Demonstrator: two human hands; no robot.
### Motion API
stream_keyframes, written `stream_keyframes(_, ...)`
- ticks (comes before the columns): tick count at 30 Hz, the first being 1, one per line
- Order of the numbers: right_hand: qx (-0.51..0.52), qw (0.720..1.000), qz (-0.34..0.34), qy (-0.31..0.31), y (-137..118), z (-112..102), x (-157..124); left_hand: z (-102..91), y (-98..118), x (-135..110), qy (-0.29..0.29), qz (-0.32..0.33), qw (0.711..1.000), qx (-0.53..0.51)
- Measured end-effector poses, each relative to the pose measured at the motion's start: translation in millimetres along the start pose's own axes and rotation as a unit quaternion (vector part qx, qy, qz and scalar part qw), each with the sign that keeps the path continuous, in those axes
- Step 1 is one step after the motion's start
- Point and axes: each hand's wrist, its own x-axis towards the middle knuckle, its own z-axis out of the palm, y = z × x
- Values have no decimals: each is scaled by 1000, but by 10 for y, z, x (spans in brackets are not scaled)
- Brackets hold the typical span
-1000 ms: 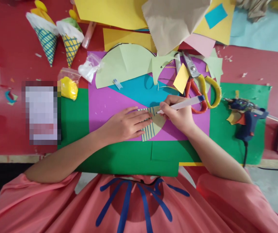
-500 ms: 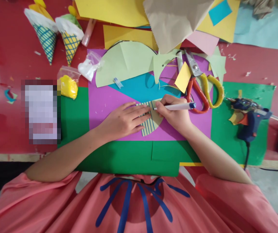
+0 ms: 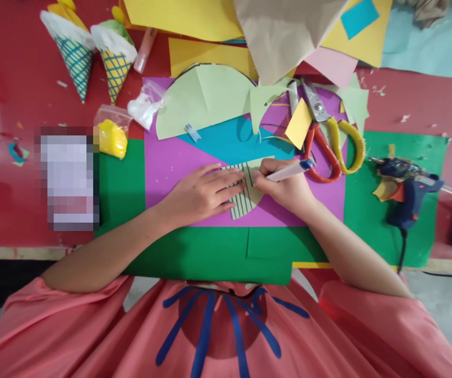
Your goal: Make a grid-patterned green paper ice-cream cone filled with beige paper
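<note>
Head view: right hand [image 3: 286, 186] pinches a slim marker [image 3: 289, 171]; left hand [image 3: 199, 195] (fingers outstretched) lies on striped, curve-edged paper [image 3: 245, 202].

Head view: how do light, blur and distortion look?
Head view: the striped pale green piece reads clearly, but the tip of the pen is hard to make out; head view, soft shadow on the green sheet; head view, mosaic blocks mask something at left; head view, sleeves look stretched towards the corners.

Craft workspace, red table [image 3: 9, 199], coloured paper [image 3: 166, 168], scissors [image 3: 331, 125], glue gun [image 3: 407, 197], marker [image 3: 288, 171]
</note>
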Motion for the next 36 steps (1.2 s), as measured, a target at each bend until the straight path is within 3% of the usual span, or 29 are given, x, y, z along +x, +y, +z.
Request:
stream_keyframes(9, 52, 995, 20, -84, -13, -87, -5, 1, 6, -4, -8, -5, 1000, -11)
stream_keyframes(16, 97, 993, 55, 43, -14, -39, -31, 10, -28, -21, -40, -70, 996, -47)
stream_keyframes(22, 29, 999, 29, 24, -44, 5, -26, 3, -27, -18, -37, -71, 995, -53)
stream_keyframes(36, -2, 1000, 22, -11, -31, -12, -37, 8, -28, -15, -34, -65, 996, -43)
